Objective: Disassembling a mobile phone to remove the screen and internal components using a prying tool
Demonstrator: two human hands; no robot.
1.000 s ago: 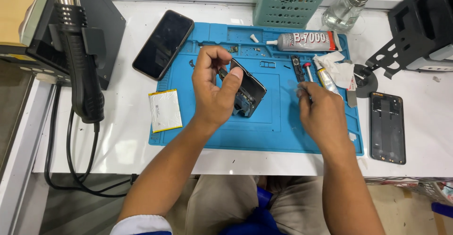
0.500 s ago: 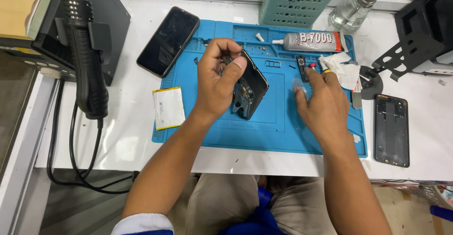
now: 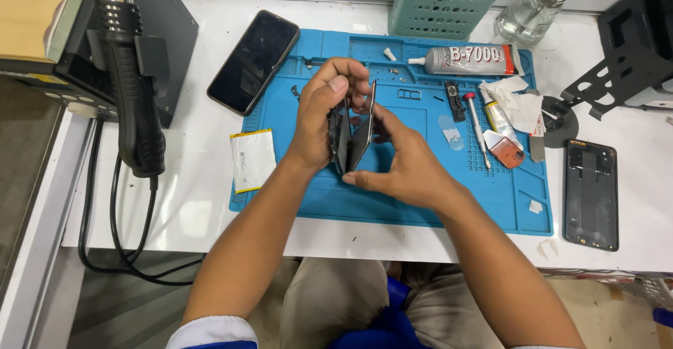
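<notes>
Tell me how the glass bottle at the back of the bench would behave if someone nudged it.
The glass bottle looks tall and narrow with a metal pump top, so it would probably tip rather than slide. It seems nearly empty, so likely light. Clear glass on the hard white bench would probably crack if it fell.

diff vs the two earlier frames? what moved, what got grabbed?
The right hand left the tools at the right of the mat and came left to take hold of the opened phone. The left hand keeps its grip and has turned the phone up on edge, so both hands now hold it, its two halves spread apart. The black phone, battery, glue tube and back cover lie as before.
</notes>
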